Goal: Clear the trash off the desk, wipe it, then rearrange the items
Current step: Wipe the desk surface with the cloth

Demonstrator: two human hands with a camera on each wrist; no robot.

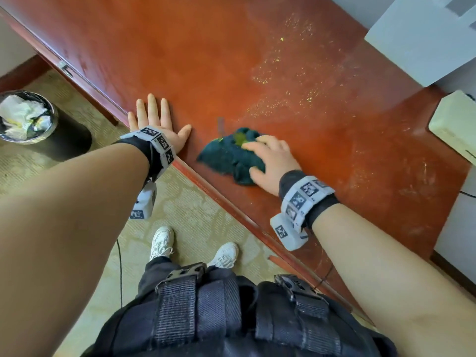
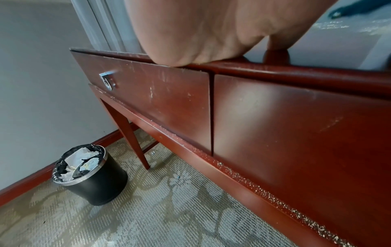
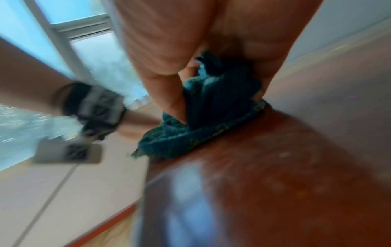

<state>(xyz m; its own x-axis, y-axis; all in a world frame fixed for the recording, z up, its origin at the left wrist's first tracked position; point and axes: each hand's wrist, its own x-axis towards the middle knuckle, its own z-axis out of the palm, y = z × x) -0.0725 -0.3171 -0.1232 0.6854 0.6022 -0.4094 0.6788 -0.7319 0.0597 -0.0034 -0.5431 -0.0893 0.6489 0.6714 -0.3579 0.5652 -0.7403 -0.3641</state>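
Observation:
A bunched dark teal cloth (image 1: pixel 229 153) lies on the red-brown desk (image 1: pixel 180 60) close to its front edge, with yellow-green crumbs stuck on its top. My right hand (image 1: pixel 270 158) grips the cloth, fingers over it and thumb tucked into its near side; the blurred right wrist view shows the cloth (image 3: pixel 211 108) squeezed under the hand (image 3: pixel 165 50). My left hand (image 1: pixel 154 117) rests flat on the desk edge to the left, fingers straight, holding nothing; the left wrist view shows its palm (image 2: pixel 201 33) on the rim. Fine yellow crumbs (image 1: pixel 283 81) are scattered beyond the cloth.
A black bin (image 1: pixel 67 140) with crumpled paper in it stands on the carpet left of the desk, also in the left wrist view (image 2: pixel 95 183). White boxes (image 1: pixel 425 39) and a white device (image 1: pixel 456 124) sit at the desk's right end. Crumbs line the ledge (image 2: pixel 275 200) under the drawers.

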